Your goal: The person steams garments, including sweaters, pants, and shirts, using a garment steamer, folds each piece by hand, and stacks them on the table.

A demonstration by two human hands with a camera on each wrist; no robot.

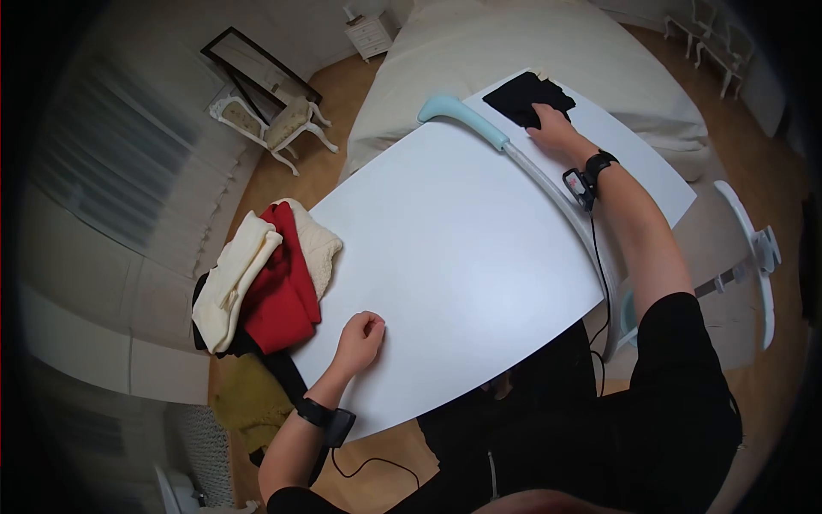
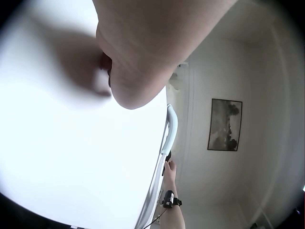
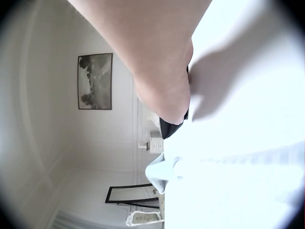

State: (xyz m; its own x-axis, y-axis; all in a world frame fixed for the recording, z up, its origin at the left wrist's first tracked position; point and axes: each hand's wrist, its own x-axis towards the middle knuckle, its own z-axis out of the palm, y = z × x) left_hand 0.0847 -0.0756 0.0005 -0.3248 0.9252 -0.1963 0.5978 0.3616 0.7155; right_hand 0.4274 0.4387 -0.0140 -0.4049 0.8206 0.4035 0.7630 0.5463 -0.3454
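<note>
My right hand (image 1: 555, 130) rests on a folded black garment (image 1: 518, 96) at the far end of the white table (image 1: 411, 248). Its fingers lie over the near edge of the cloth; in the right wrist view the black fabric (image 3: 170, 128) shows just past the hand (image 3: 167, 95). Over the table's near left part, my left hand (image 1: 358, 341) hovers with loosely curled fingers and nothing in them. A light-blue garment steamer head (image 1: 467, 120) lies beside the right hand, its grey hose (image 1: 548, 184) running back along the table's right side.
At the table's left edge is a stack of clothes: a cream garment (image 1: 231, 274), a red one (image 1: 287, 291) and an off-white knit (image 1: 315, 244). An olive garment (image 1: 248, 398) hangs below. A white hanger stand (image 1: 753, 248) is at the right, a bed (image 1: 514, 43) beyond the table.
</note>
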